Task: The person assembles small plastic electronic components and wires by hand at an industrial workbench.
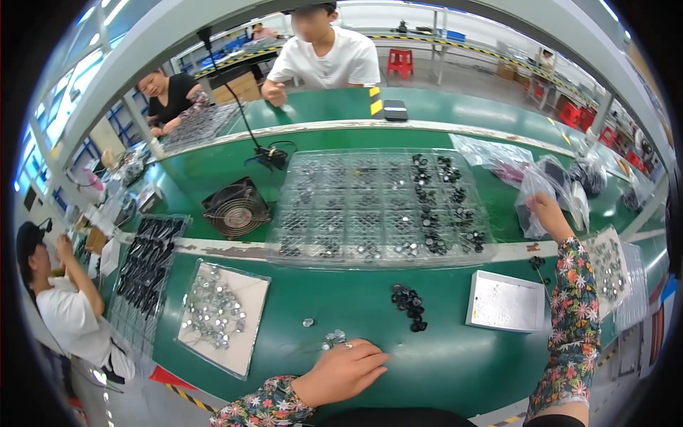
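Observation:
My left hand [344, 375] lies low over the green bench, palm down, fingers stretched out and holding nothing I can see. Beside its knuckles is a small cluster of silver round parts [333, 339], with one more loose silver part [308, 322] to the left. My right hand [546, 212] reaches far to the right, its fingers closed at a clear plastic bag [530, 206]; the fingertips are partly hidden there. A pile of small black round parts [408, 306] sits on the bench between my arms. A shallow white box [504, 302] stands near my right forearm.
Stacked clear compartment trays [384, 203] with black and silver parts span the middle. A small fan [236, 208] stands left of them. A lined tray of silver parts [222, 313] lies at left, near a tray of black pieces [147, 267]. Co-workers sit across and at left.

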Action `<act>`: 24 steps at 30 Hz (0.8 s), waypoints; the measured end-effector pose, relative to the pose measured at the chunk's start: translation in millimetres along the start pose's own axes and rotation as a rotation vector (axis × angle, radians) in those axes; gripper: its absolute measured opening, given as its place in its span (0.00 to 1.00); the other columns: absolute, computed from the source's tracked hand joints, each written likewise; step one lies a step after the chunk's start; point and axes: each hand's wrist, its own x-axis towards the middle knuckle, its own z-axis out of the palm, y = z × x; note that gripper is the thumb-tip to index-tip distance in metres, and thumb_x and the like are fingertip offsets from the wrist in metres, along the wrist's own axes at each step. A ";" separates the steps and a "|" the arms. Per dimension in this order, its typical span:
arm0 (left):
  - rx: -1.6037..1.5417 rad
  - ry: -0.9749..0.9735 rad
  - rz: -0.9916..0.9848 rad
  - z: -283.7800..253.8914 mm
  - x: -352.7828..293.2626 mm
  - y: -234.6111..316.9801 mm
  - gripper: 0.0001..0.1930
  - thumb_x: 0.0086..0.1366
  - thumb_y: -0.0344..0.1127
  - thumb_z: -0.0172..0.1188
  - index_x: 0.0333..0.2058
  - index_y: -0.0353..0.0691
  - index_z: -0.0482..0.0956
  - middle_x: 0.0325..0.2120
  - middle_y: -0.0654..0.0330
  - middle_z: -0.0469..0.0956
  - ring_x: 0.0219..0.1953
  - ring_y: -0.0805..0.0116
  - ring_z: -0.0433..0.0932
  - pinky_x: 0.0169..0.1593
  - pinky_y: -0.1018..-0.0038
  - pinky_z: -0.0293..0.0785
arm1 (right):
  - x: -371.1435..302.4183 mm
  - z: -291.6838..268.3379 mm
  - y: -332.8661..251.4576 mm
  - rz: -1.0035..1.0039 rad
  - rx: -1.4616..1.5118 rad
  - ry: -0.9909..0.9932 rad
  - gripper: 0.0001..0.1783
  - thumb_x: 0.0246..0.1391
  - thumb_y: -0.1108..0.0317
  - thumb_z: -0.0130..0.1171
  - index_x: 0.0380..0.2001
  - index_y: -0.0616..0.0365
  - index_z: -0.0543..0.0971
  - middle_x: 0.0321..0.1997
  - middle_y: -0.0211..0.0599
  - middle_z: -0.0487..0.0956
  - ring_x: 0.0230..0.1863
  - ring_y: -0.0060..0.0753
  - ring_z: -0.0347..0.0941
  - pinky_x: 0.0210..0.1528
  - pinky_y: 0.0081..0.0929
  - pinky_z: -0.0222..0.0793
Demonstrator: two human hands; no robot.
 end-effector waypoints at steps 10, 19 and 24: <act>-0.062 -0.026 -0.009 9.5 -6.1 -2.6 0.10 0.59 0.32 0.60 0.39 0.39 0.76 0.32 0.60 0.75 0.37 0.62 0.75 0.36 0.69 0.74 | 13.2 7.6 30.0 -0.319 -0.421 0.070 0.04 0.40 0.76 0.52 0.23 0.61 0.76 0.30 0.52 0.77 0.38 0.56 0.73 0.41 0.44 0.68; -0.082 -0.060 -0.038 6.9 -3.8 -1.5 0.10 0.59 0.32 0.60 0.39 0.38 0.76 0.33 0.60 0.75 0.38 0.61 0.75 0.37 0.69 0.74 | 27.5 17.0 31.4 -0.068 -1.020 -0.101 0.09 0.47 0.69 0.53 0.27 0.60 0.81 0.37 0.50 0.78 0.42 0.49 0.76 0.41 0.41 0.73; -0.080 -0.066 -0.038 7.0 -2.4 0.1 0.10 0.58 0.32 0.60 0.39 0.37 0.77 0.33 0.59 0.75 0.38 0.61 0.75 0.38 0.69 0.74 | 24.3 35.6 35.4 -0.381 -0.758 -0.022 0.07 0.44 0.78 0.52 0.23 0.64 0.80 0.33 0.49 0.78 0.37 0.51 0.76 0.40 0.43 0.73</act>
